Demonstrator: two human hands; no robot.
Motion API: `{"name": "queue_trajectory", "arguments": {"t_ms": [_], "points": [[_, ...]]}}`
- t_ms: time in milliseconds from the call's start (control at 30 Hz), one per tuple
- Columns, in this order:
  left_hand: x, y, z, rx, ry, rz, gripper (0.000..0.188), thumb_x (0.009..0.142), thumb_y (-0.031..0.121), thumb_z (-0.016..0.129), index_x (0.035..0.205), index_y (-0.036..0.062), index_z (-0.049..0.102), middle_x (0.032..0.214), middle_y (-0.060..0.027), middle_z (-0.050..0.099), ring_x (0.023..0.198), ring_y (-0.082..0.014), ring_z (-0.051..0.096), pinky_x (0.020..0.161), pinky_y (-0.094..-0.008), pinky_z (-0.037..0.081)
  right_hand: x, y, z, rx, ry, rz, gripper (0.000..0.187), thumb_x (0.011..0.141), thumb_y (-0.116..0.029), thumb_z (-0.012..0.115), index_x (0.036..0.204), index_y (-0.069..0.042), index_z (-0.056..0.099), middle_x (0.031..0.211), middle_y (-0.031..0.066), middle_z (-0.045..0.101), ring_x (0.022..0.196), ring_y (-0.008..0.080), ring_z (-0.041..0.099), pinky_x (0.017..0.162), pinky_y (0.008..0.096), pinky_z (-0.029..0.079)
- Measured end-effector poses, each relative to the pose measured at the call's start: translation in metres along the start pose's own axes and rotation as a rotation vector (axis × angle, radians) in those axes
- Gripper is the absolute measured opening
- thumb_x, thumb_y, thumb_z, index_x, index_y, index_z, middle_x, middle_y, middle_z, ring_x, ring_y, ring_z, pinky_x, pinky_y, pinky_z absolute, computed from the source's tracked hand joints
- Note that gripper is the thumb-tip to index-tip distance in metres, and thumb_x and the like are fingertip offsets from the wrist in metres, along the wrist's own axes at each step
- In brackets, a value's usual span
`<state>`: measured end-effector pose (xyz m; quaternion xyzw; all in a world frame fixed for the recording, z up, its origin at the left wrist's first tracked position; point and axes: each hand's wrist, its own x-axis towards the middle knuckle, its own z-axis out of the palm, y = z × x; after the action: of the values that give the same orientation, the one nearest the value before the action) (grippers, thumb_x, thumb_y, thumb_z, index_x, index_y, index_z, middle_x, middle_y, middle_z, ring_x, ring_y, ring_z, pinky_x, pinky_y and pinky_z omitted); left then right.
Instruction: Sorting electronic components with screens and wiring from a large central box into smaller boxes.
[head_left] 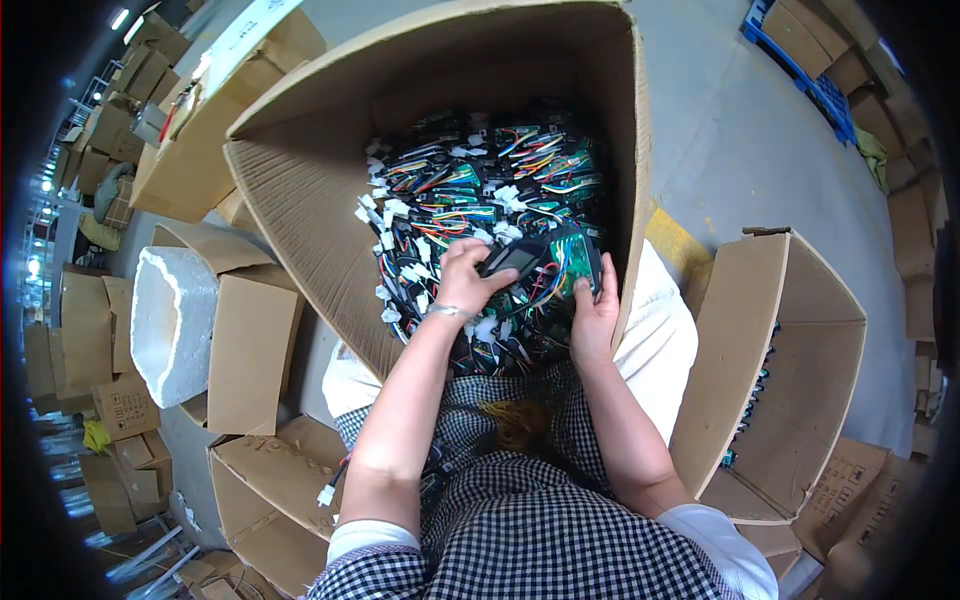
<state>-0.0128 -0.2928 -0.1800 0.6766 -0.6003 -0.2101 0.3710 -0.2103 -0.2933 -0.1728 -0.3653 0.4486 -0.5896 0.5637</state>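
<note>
You're in a workshop or warehouse — stacked cartons (127, 405), blue pallet (826, 98), grey floor (700, 130), wired circuit boards (462, 178) massed before you.

Two bare hands are above a large open brown cardboard box (300, 190), which contains many black-and-green wired parts (440, 205) with white connectors.
The right hand (597, 315) holds a green circuit board with black edge and coloured wires (573, 256), its thumb on the face. The left hand (468, 280) grips a dark flat piece (507, 260) just beside it; whether the two are joined, I cannot tell.
</note>
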Motion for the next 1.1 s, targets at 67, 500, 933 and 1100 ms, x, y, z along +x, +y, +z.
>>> {"name": "queue_trajectory", "arguments": {"t_ms": [67,500,933,1100], "points": [[-0.009,0.036,-0.028,-0.259,0.088,-0.138,0.042,0.077,0.018,0.077,0.108,-0.0016,0.057,0.106,-0.0118,0.061,0.097,-0.0225,0.060,0.086,-0.0326,0.048,-0.017,-0.015,0.003,0.035,0.001,-0.016,0.054,0.095,0.000,0.045,0.144,0.002,0.023,0.129,0.0117,0.049,0.105,0.0151,0.055,0.085,0.0288,0.051],[-0.131,0.175,-0.060,-1.851,0.036,-0.422,0.039,0.099,0.024,0.048,0.132,0.0051,0.042,0.124,-0.0093,0.056,0.108,-0.0204,0.058,0.092,-0.0343,0.048,-0.137,-0.088,0.052,0.129,-0.152,0.045,0.059,0.092,0.005,0.046,0.145,0.004,0.021,0.135,0.0154,0.046,0.123,0.0218,0.047,0.103,0.0325,0.039],[-0.167,0.172,-0.108,-1.260,-0.082,-0.284,0.050,0.093,0.036,0.057,0.127,0.0030,0.042,0.112,-0.0152,0.061,0.078,-0.0275,0.069,0.065,-0.0336,0.059,-0.112,-0.124,-0.019,-0.396,-0.359,-0.371,0.039,0.088,-0.008,0.057,0.126,-0.001,0.052,0.137,0.0204,0.045,0.117,0.0298,0.049,0.098,0.0398,0.039],[-0.168,0.184,-0.114,-0.989,-0.206,-0.267,0.048,0.093,0.029,0.060,0.130,0.0035,0.042,0.106,-0.0069,0.061,0.086,-0.0166,0.065,0.066,-0.0258,0.053,-0.110,-0.166,0.014,-0.034,-0.827,-0.015,0.081,0.079,0.005,0.068,0.146,0.002,0.022,0.132,0.0149,0.050,0.118,0.0172,0.050,0.100,0.0331,0.040]]}}
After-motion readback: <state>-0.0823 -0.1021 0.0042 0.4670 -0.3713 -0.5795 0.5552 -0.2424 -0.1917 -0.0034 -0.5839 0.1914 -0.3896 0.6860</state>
